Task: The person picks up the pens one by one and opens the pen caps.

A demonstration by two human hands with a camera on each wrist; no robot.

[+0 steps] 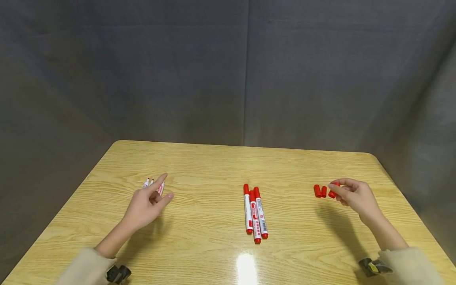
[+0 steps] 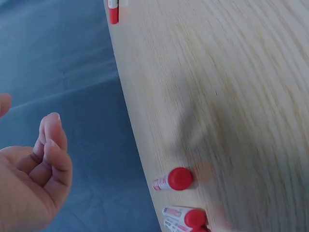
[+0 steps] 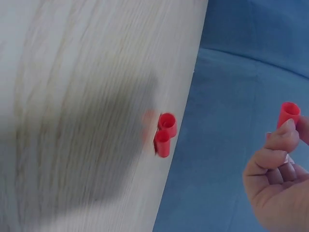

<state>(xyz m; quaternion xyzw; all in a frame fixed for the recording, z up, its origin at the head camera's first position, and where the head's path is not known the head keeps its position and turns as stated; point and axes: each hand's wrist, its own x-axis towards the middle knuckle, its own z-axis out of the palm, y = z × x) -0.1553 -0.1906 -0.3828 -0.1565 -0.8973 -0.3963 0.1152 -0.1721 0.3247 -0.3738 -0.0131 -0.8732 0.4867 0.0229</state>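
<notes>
My left hand [image 1: 142, 208] hovers over the left of the table, index finger stretched out and thumb apart, holding nothing. Below it lie three uncapped whiteboard markers, white with red ends; one marker [image 2: 179, 179] lies a little apart from the other two [image 2: 194, 217]. My right hand [image 1: 360, 198] pinches a red marker cap [image 3: 289, 112] between thumb and fingers, its hollow end facing up in the right wrist view. Left of that hand, two more red caps [image 3: 166, 123] rest side by side on the table.
Three capped red whiteboard markers [image 1: 254, 215] lie together at the table's middle, caps pointing to the far edge. The wooden table [image 1: 210, 170] ends at a dark grey curtain [image 1: 178, 79] behind it and at the sides.
</notes>
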